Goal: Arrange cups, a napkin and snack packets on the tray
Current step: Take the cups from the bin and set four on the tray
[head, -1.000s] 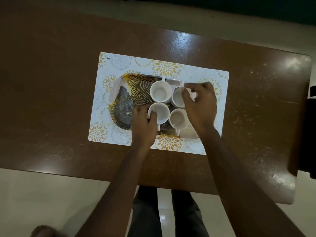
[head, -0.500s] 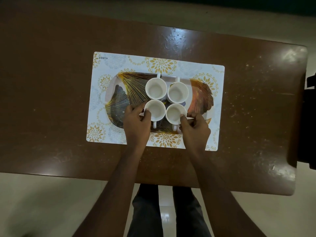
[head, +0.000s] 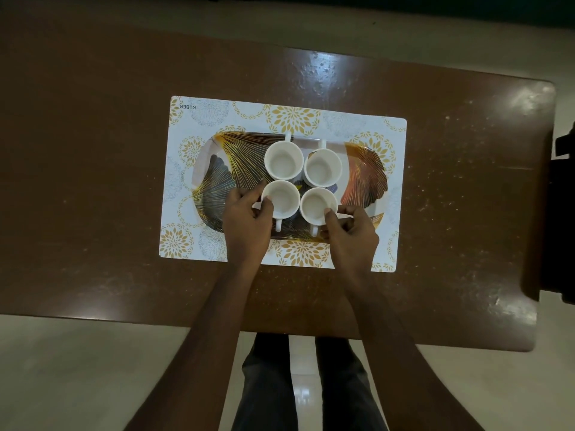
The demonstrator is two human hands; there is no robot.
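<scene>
View from my head cam, looking straight down at a dark brown table [head: 93, 181] in dim light. In the middle lies a white placemat [head: 395, 194] w/ gold flower prints, and on it sits the tray [head: 367, 169], oval-ish, patterned w/ gold and dark fan-shaped leaves.

Four white cups stand upright on the tray in a tight 2x2 block, all empty as far as I can see. Far-left cup [head: 283, 160] and far-right cup [head: 322, 168] have handles pointing away from me. Near-left cup [head: 281, 199] and near-right cup [head: 318, 203] have handles pointing toward me.

My left hand [head: 247, 225] is curled round the left side of the near-left cup, thumb and fingertips touching its rim and wall. My right hand [head: 350, 234] does the same at the near-right cup's lower right, thumb on the rim, other fingers bent beside it. Both cups rest on the tray, not lifted, so the hold looks light; I judge I'm nudging them into line rather than carrying them.

Progress, as a judgement: cups part looks about done, maybe a last straighten. No napkin and no snack packets show anywhere on the tray, mat or table, so those steps are left. Free tray space lies to the left and right of the cup block; prob. that's where they go.
</scene>
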